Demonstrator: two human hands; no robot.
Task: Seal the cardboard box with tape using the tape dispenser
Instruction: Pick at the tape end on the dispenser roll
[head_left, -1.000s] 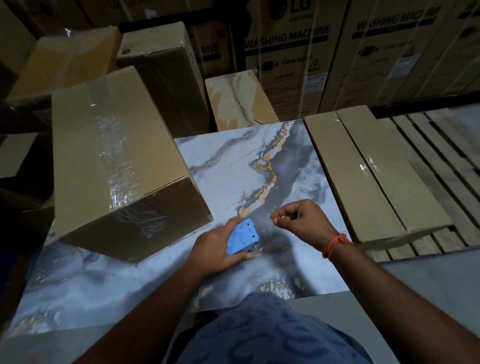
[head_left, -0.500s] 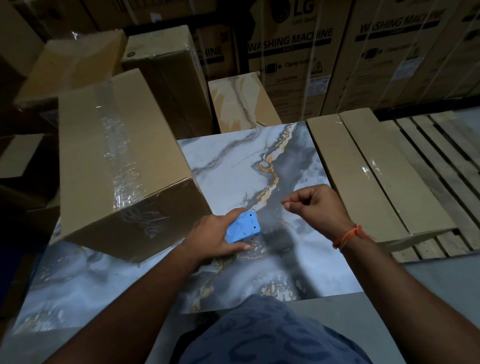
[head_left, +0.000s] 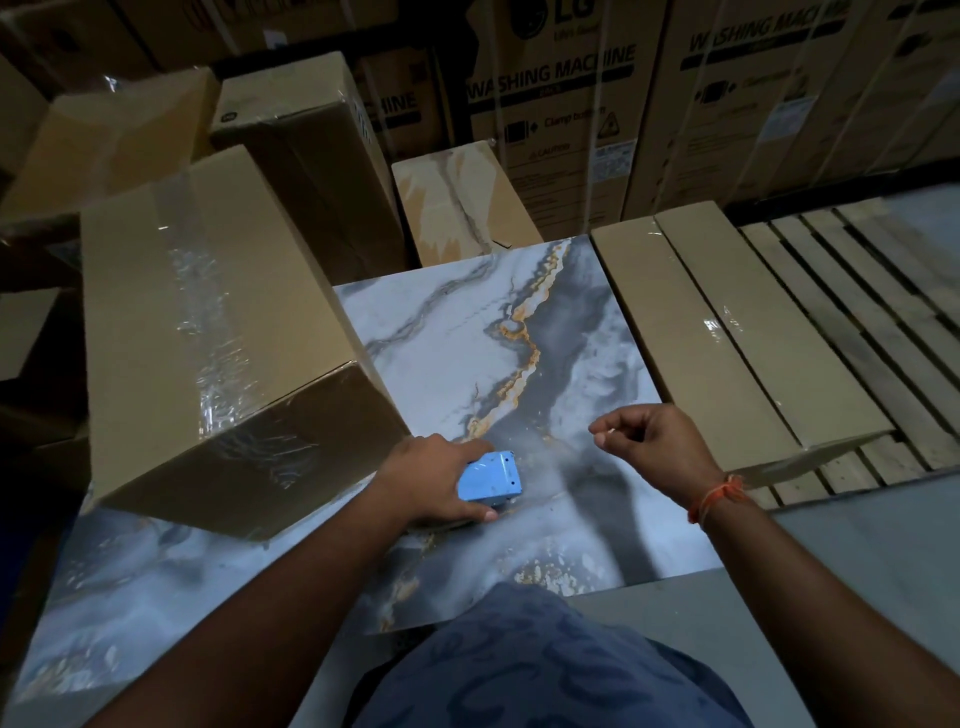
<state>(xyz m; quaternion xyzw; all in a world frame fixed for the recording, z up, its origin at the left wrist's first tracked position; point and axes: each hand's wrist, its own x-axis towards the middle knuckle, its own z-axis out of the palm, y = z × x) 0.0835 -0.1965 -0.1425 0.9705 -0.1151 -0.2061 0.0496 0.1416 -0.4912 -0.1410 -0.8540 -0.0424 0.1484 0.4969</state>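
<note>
Left hand (head_left: 431, 480) grips the tape dispenser (head_left: 491, 478), right hand (head_left: 660, 441) pinches something I can't make out — box (head_left: 208, 332) lies left, nearer my left hand.

You are looking down at a marbled grey slab (head_left: 457, 358) that is carrying the taped cardboard box (head_left: 208, 332) at its left and the blue tape dispenser (head_left: 491, 478) nearer you

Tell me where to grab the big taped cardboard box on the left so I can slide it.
Grip the cardboard box at its near right bottom corner, reaching in from the marble table side. That corner overhangs open tabletop, while stacked cartons crowd its far end. The left hand beside it is busy with the tape dispenser.
</note>
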